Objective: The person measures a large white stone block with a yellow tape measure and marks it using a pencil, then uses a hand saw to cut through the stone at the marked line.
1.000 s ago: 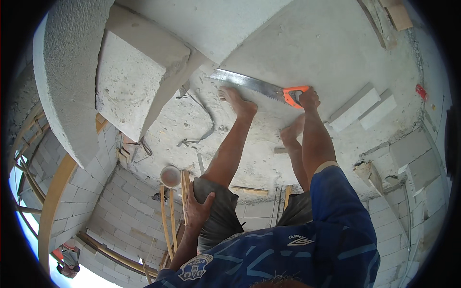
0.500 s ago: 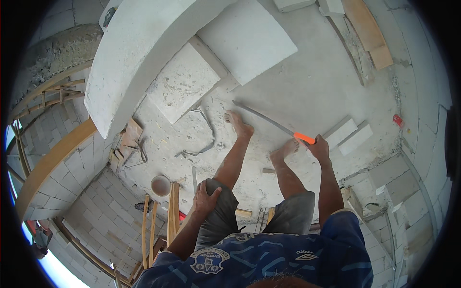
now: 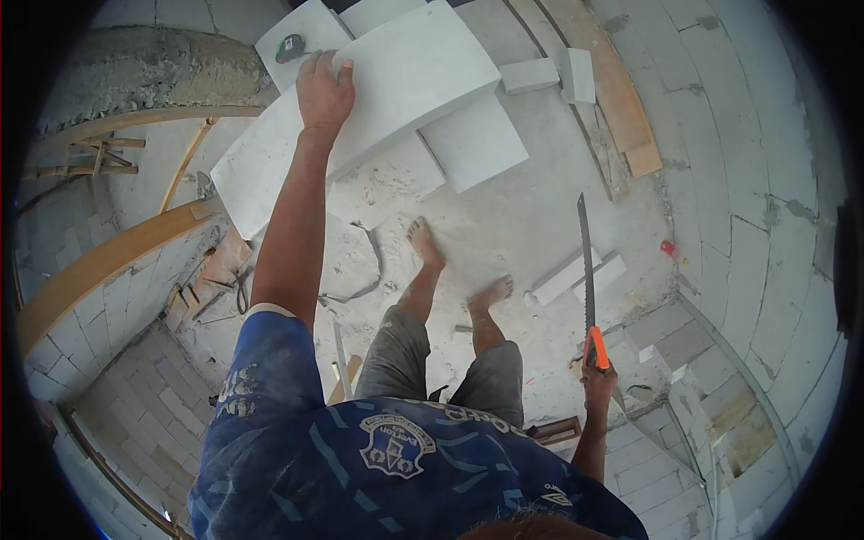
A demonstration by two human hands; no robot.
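Note:
My left arm stretches forward, and my left hand lies on top of a large white aerated-concrete block, fingers apart near its far edge. Just past the fingertips a dark tape measure rests on another white block. Out to the right, my right hand is closed around the orange handle of a handsaw. The toothed blade points up and forward, apart from any block. Beneath the large block, a flat white block and a dusty, rough-topped block are partly covered.
Two narrow block offcuts lie on the dusty floor right of my feet. Long wooden boards run along the right wall. A grey strap curls on the floor, and a curved wooden form stands at left.
My left hand has gone from my knee to the top of the large block. My right hand has swung outward with the saw, whose blade now points forward instead of to the left.

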